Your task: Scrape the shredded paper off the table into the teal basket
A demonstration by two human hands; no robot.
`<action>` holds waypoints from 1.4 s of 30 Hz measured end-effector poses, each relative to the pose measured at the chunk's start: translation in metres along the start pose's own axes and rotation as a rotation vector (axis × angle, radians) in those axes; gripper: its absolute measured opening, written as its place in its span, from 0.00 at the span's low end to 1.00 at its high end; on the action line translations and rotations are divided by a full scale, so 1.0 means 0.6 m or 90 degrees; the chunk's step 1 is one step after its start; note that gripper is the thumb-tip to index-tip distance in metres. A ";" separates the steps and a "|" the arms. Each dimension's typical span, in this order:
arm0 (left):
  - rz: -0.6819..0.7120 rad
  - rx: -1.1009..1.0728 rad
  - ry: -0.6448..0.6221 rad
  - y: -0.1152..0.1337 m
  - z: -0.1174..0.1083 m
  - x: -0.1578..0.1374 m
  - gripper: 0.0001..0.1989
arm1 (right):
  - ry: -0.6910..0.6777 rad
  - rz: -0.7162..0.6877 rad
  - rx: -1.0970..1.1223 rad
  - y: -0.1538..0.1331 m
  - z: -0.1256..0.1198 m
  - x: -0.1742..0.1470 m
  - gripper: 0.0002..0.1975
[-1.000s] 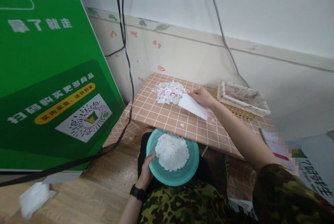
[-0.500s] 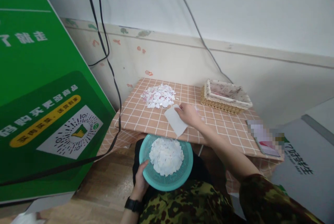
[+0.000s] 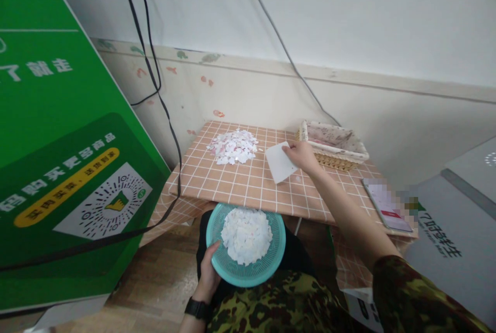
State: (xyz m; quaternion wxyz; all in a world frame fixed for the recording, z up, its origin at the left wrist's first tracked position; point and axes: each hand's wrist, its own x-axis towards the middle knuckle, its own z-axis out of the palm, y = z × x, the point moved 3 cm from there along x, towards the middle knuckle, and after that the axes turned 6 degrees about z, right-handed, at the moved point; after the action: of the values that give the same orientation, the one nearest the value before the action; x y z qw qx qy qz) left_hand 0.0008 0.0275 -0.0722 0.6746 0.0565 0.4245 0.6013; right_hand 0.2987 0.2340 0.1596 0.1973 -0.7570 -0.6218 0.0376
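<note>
My left hand (image 3: 210, 271) grips the left rim of a round teal plastic colander (image 3: 251, 277) held over my lap, just below the table's front edge. White paper scraps (image 3: 247, 236) are heaped inside it. My right hand (image 3: 304, 156) reaches over the table and pinches a flat white card (image 3: 280, 163) by its upper right edge. To the left of that card lies a loose pile of torn paper scraps (image 3: 233, 147), white with some pink.
The table has a tan checked cloth (image 3: 217, 188). A wicker basket (image 3: 341, 160) with a fabric lining stands at the back right, and a phone (image 3: 387, 206) lies near the right edge. A large green sign (image 3: 77, 131) and hanging black cable (image 3: 174, 141) are at left.
My right hand has moved right and slightly up, carrying the white card away from the scrap pile toward the basket. The left hand still holds the colander in the same place.
</note>
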 end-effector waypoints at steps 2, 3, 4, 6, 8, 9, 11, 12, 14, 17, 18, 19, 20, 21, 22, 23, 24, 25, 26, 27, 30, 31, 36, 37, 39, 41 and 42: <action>0.003 -0.003 -0.012 0.000 0.001 0.000 0.12 | -0.014 0.003 -0.006 -0.009 0.019 0.004 0.17; 0.003 -0.005 -0.017 0.000 0.001 -0.001 0.12 | -0.021 0.005 -0.014 -0.010 0.026 0.006 0.16; 0.003 -0.007 -0.020 0.000 0.000 -0.001 0.12 | -0.026 0.010 -0.023 -0.008 0.029 0.008 0.16; 0.002 -0.006 -0.016 -0.001 -0.001 0.000 0.12 | -0.029 0.017 -0.035 0.004 0.021 0.012 0.15; 0.002 -0.003 -0.006 -0.001 -0.002 0.001 0.11 | -0.028 0.011 -0.053 0.021 -0.004 0.015 0.15; 0.002 0.000 0.000 -0.002 -0.003 0.002 0.11 | -0.024 0.002 -0.065 0.030 -0.021 0.017 0.15; 0.002 0.005 0.013 -0.002 -0.003 0.003 0.11 | -0.010 -0.022 -0.090 0.042 -0.056 0.017 0.16; 0.001 0.007 0.016 -0.003 -0.003 0.004 0.11 | 0.002 -0.034 -0.108 0.045 -0.071 0.015 0.16; -0.005 0.007 0.015 -0.004 -0.003 0.004 0.11 | 0.039 -0.051 -0.163 0.047 -0.090 0.007 0.18; -0.003 0.003 0.007 -0.005 -0.002 0.005 0.11 | 0.088 -0.072 -0.263 0.037 -0.083 -0.013 0.21; 0.001 0.004 0.009 -0.005 -0.003 0.005 0.11 | 0.086 -0.085 -0.285 0.032 -0.073 -0.020 0.22; 0.006 0.005 0.011 -0.004 -0.003 0.005 0.10 | 0.075 -0.104 -0.300 0.027 -0.061 -0.026 0.21; 0.010 0.008 0.012 -0.004 -0.003 0.005 0.10 | 0.058 -0.125 -0.309 0.023 -0.049 -0.030 0.21; 0.015 0.010 0.012 -0.004 -0.002 0.005 0.10 | 0.040 -0.144 -0.314 0.020 -0.037 -0.034 0.20; 0.019 0.012 0.009 -0.004 -0.001 0.005 0.10 | 0.025 -0.162 -0.316 0.018 -0.027 -0.036 0.19; 0.022 0.012 0.006 -0.003 0.000 0.004 0.11 | 0.011 -0.176 -0.318 0.017 -0.019 -0.039 0.17; 0.022 0.011 0.002 -0.003 0.002 0.004 0.11 | -0.002 -0.189 -0.319 0.018 -0.013 -0.042 0.16; 0.021 0.010 0.000 -0.002 0.004 0.003 0.12 | -0.016 -0.203 -0.319 0.018 -0.009 -0.045 0.14; 0.018 0.009 -0.001 -0.002 0.006 0.002 0.12 | -0.028 -0.215 -0.317 0.020 -0.006 -0.050 0.14; 0.014 0.008 0.001 -0.002 0.008 0.001 0.13 | -0.038 -0.222 -0.312 0.021 -0.004 -0.056 0.14; 0.006 0.008 0.007 -0.001 0.011 0.000 0.13 | -0.054 -0.231 -0.274 0.025 -0.003 -0.075 0.13; 0.006 0.009 0.010 -0.001 0.012 0.000 0.12 | -0.057 -0.233 -0.262 0.026 -0.005 -0.081 0.13; 0.015 0.016 0.030 0.000 0.008 0.000 0.08 | -0.034 -0.224 -0.195 0.056 -0.048 -0.089 0.17; 0.014 0.014 0.030 0.000 0.007 0.000 0.08 | -0.016 -0.227 -0.159 0.066 -0.066 -0.089 0.18; 0.013 0.009 0.030 0.001 0.007 -0.001 0.08 | -0.006 -0.224 -0.081 0.090 -0.103 -0.090 0.19; 0.013 0.010 0.033 0.001 0.009 -0.001 0.08 | -0.095 -0.250 -0.012 0.109 -0.129 -0.095 0.17; 0.013 0.012 0.033 0.002 0.010 -0.001 0.09 | -0.148 -0.258 0.012 0.114 -0.137 -0.098 0.16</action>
State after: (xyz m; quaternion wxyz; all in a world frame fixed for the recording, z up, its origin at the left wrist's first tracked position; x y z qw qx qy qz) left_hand 0.0040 0.0299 -0.0675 0.6566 0.0515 0.4473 0.6051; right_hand 0.3740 0.1470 0.2002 0.1347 -0.6055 -0.7792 0.0899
